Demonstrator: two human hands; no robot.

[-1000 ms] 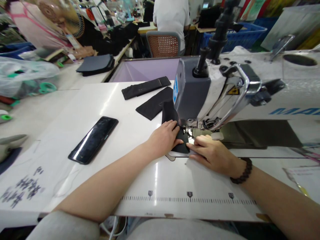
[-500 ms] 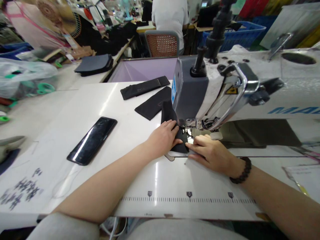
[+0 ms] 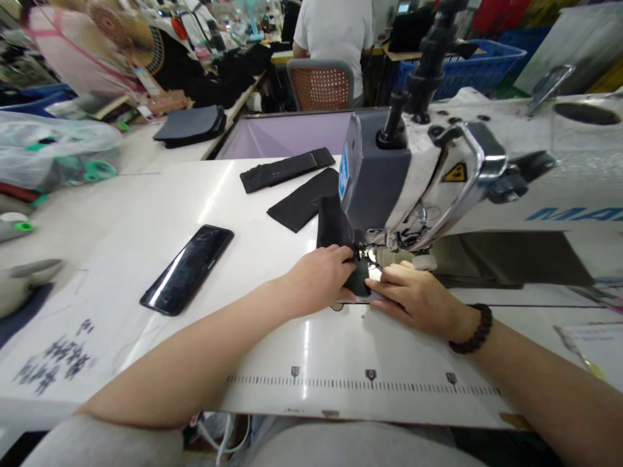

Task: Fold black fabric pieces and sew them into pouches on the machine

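A person works at a sewing machine (image 3: 374, 175) with both hands on a piece of dark cloth (image 3: 360, 280), which lies on the table (image 3: 257, 253) beside the presser foot, part of it reaching out toward 11 o'clock past the left hand. Taking the foot as the clock's centre, the left hand (image 3: 324, 275) is at 8 o'clock, half open, palm down, its fingers close together and bent over the cloth. The right hand (image 3: 413, 295) is between 4 and 5 o'clock, partly curled, with its forefinger stretched out to the cloth's near right edge; a dark bracelet (image 3: 471, 331) circles that wrist. Whether either hand pinches the cloth or only presses it down cannot be told from this angle. Two folded black strips, an upper one (image 3: 287, 170) and a lower one (image 3: 306, 200), rest between 10 and 11 o'clock. A phone (image 3: 187, 269) lies at 9 o'clock, well apart from the hands. Olive cloth (image 3: 525, 259) is spread at 3 o'clock beneath the machine's arm, and a printed ruler (image 3: 341, 384) runs across 6 o'clock.
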